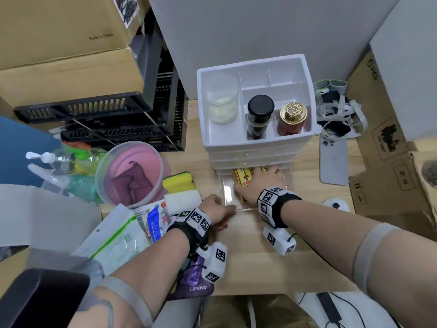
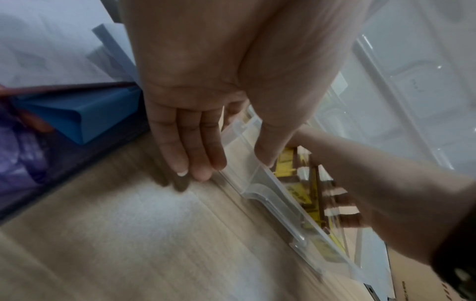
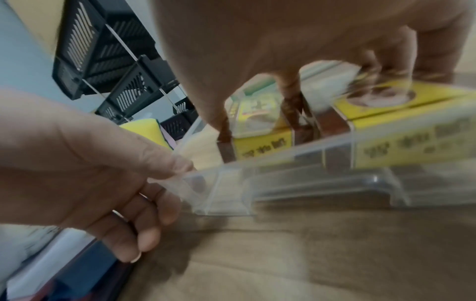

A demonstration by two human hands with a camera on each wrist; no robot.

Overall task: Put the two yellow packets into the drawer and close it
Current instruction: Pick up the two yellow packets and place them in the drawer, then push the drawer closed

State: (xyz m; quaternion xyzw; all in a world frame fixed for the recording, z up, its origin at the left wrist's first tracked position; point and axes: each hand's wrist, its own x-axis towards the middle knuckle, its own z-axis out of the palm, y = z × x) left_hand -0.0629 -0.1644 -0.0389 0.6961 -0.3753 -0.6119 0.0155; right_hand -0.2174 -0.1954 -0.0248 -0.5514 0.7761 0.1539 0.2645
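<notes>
- The clear bottom drawer (image 1: pixel 227 192) of a white desktop organizer (image 1: pixel 256 147) stands pulled open at the centre of a wooden desk (image 1: pixel 255 261).
- Two yellow packets (image 1: pixel 243 177) lie inside that drawer, side by side toward its back, partly tucked under the tiers above.
- The right hand (image 1: pixel 262 185) reaches into the drawer with its fingertips (image 3: pixel 386 95) bent down on top of the packets; whether they grip or only press cannot be told.
- The left hand (image 1: pixel 216 207) pinches the drawer's front left corner, thumb (image 2: pixel 268 154) on the clear rim, the other fingers extended along the front wall.
- The organizer's top tray, at 12 o'clock from the hands, holds a clear jar (image 1: pixel 222 102) in its left compartment, and a black-capped bottle (image 1: pixel 259 117) beside a gold-capped red jar (image 1: pixel 292 119) in its front right compartment.
- At 9 o'clock from the drawer, a translucent tub (image 1: pixel 132 174) contains a pink liner and dark purple cloth; a yellow sponge (image 1: pixel 177 182) sits between tub and drawer.
- A phone (image 1: pixel 332 162) lies face down at 3 o'clock.
</notes>
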